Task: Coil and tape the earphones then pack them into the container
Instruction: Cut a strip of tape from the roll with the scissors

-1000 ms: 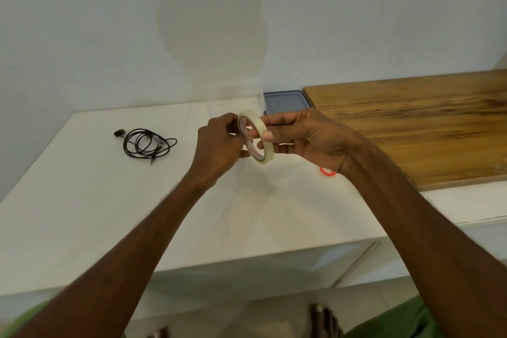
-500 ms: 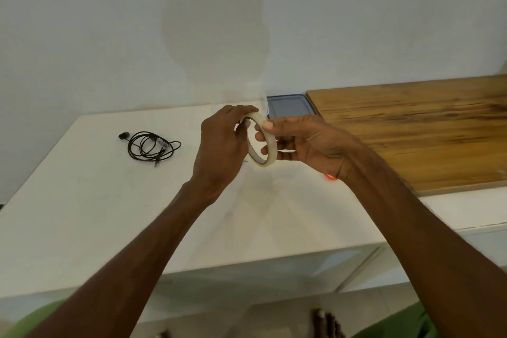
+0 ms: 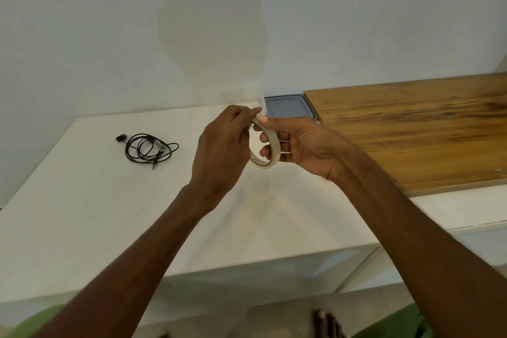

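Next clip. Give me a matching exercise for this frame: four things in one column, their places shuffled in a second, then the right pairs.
Things
1. earphones
2. tape roll
3. container
4. wooden board

Places
A. at the wall, just left of the wood
B. held between the left hand and the right hand
C. covering the right part of the white counter
D. lying coiled on the counter, left of both hands

Pairs: 1-D, 2-B, 3-A, 4-C

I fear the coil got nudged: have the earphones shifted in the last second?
No. The earphones lie where they did, equally far from the back edge and left corner of the white counter.
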Action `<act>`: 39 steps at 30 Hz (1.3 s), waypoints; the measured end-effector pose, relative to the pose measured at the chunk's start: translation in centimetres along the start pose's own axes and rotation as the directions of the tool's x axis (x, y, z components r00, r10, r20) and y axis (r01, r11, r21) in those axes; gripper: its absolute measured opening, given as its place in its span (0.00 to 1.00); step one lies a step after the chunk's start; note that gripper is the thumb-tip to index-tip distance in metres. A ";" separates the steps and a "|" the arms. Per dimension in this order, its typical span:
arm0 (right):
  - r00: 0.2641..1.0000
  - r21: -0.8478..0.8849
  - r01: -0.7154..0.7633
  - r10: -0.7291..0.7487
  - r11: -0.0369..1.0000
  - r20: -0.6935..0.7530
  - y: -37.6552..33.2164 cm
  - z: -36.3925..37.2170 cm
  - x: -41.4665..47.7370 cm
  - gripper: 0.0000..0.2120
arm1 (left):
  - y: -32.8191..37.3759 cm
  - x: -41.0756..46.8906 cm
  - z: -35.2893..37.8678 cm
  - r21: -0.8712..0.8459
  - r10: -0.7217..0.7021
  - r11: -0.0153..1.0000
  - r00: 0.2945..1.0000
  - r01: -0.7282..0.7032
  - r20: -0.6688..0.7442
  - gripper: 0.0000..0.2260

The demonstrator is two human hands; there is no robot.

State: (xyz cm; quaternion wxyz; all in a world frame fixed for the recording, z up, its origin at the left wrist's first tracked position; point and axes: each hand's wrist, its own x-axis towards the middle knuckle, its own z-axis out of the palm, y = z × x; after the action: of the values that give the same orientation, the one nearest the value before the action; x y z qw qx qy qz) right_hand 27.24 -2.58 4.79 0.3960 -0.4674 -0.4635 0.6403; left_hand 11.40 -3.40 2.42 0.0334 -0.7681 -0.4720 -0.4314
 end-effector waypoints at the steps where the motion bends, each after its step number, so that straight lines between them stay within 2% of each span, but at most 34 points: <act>1: 1.000 0.006 0.006 -0.006 1.000 -0.005 0.0 0.0 0.0 0.19 | 0.1 0.0 0.1 -0.055 -0.028 0.998 0.999 0.026 -0.033 0.13; 3: 1.000 0.044 0.025 -0.026 0.999 0.006 0.1 -0.3 0.1 0.17 | 0.1 0.2 0.2 -0.251 -0.189 0.954 0.979 0.166 -0.070 0.10; 4: 0.999 0.067 0.033 -0.035 0.997 0.026 0.1 -0.5 0.1 0.15 | 0.0 0.3 0.2 -0.307 -0.283 0.916 0.958 0.259 -0.036 0.10; 7: 0.995 0.123 0.041 -0.053 0.992 0.090 0.2 -1.0 0.0 0.09 | -1.2 0.6 0.5 -0.339 -0.477 0.791 0.860 0.509 0.180 0.09; 8: 0.994 0.135 0.038 -0.051 0.990 0.095 0.3 -1.1 0.0 0.09 | -1.4 0.6 0.5 -0.352 -0.503 0.760 0.837 0.546 0.213 0.08; 9: 0.994 0.145 0.033 -0.048 0.989 0.096 0.3 -1.1 0.0 0.10 | -1.5 0.5 0.5 -0.347 -0.493 0.773 0.847 0.531 0.197 0.07; 12: 0.995 0.158 0.029 -0.044 0.987 0.090 0.2 -0.9 0.0 0.12 | -1.2 0.4 0.5 -0.276 -0.328 0.902 0.943 0.332 0.061 0.07; 14: 0.997 0.164 0.028 -0.040 0.986 0.068 0.2 -0.7 0.1 0.14 | -1.0 0.3 0.4 -0.290 -0.247 0.927 0.969 0.236 -0.002 0.08; 19: 0.999 0.123 0.021 -0.024 0.992 0.024 0.4 -0.3 0.3 0.07 | -0.6 0.0 0.1 -0.178 -0.041 0.983 0.998 0.032 -0.049 0.12; 25: 1.000 0.094 0.020 -0.018 0.995 -0.024 0.4 -0.2 0.4 0.06 | -0.3 -0.1 0.1 -0.078 0.056 0.995 0.998 -0.059 -0.038 0.13; 29: 0.997 0.076 0.011 -0.005 0.997 -0.083 0.5 -0.2 0.7 0.07 | 0.0 -0.2 0.3 -0.115 0.000 0.993 0.998 -0.008 -0.069 0.12; 31: 0.996 0.116 0.026 -0.016 0.993 -0.093 0.5 -0.5 0.7 0.07 | 0.1 0.0 0.3 -0.265 -0.188 0.950 0.981 0.168 -0.050 0.11; 33: 0.996 0.138 0.041 -0.031 0.990 -0.079 0.4 -0.8 0.7 0.07 | -0.5 0.5 0.4 -0.304 -0.355 0.882 0.932 0.360 0.073 0.10; 35: 0.998 0.135 0.041 -0.033 0.990 -0.061 0.5 -1.0 0.7 0.09 | -1.2 0.7 0.7 -0.276 -0.418 0.840 0.882 0.467 0.219 0.12; 37: 0.998 0.137 0.033 -0.026 0.990 -0.054 0.6 -0.9 0.7 0.07 | -1.3 0.6 0.7 -0.294 -0.418 0.827 0.874 0.479 0.248 0.11; 39: 0.999 0.154 0.026 -0.018 0.988 -0.050 0.5 -0.8 0.7 0.06 | -1.1 0.4 0.7 -0.270 -0.367 0.871 0.909 0.410 0.198 0.11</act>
State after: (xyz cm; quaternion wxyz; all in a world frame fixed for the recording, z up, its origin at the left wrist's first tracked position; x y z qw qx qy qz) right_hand 27.76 -1.87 4.03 0.4492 -0.4454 -0.4078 0.6585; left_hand 11.08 -2.22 1.87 -0.2065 -0.6815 -0.5456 -0.4418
